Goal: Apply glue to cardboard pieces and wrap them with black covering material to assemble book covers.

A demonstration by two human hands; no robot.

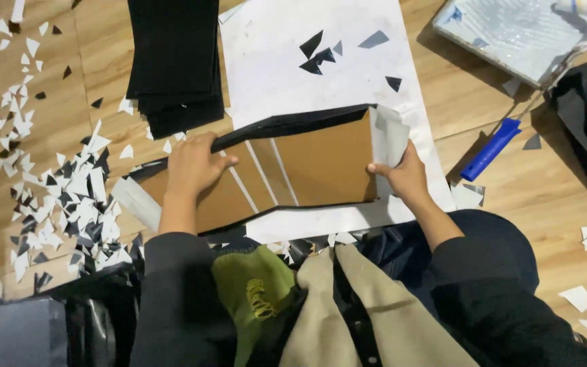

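A brown cardboard panel (321, 163) with black-lined edges and pale flaps lies on the wooden floor in front of me, partly over a large white sheet (287, 75). My left hand (191, 166) presses on the panel's left part, fingers curled over its black upper edge. My right hand (402, 173) pinches the grey-white flap (388, 136) at the panel's right end. Both sleeves are dark.
A stack of black sheets (174, 61) lies at the back left. Many small white and black paper scraps (56, 197) litter the floor at left. A blue-handled tool (489, 149) and a silvery tray (511, 34) lie at right. Clothing covers my lap (321, 306).
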